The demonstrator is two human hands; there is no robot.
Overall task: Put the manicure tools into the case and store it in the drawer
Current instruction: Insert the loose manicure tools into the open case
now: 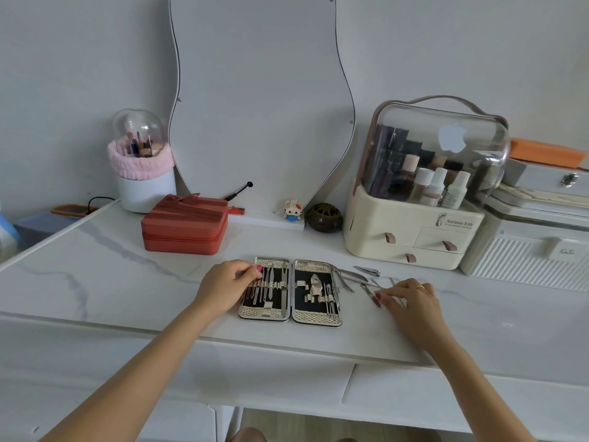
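Left hand (228,279) rests curled on the left edge of the open case (290,293), fingertips pinched at the slim steel tools strapped in its left half. Right hand (411,296), fingers bent, pinches a thin metal tool (369,293) lying on the white marble-look tabletop (111,282). The case lies flat, hinged like a book, with shiny woven-metal borders and black lining; its right half holds a few picks and empty loops. Just beside it lie nippers (345,277) and a nail clipper (368,271). Behind stands a cream organiser (411,240) with a clear domed lid over bottles.
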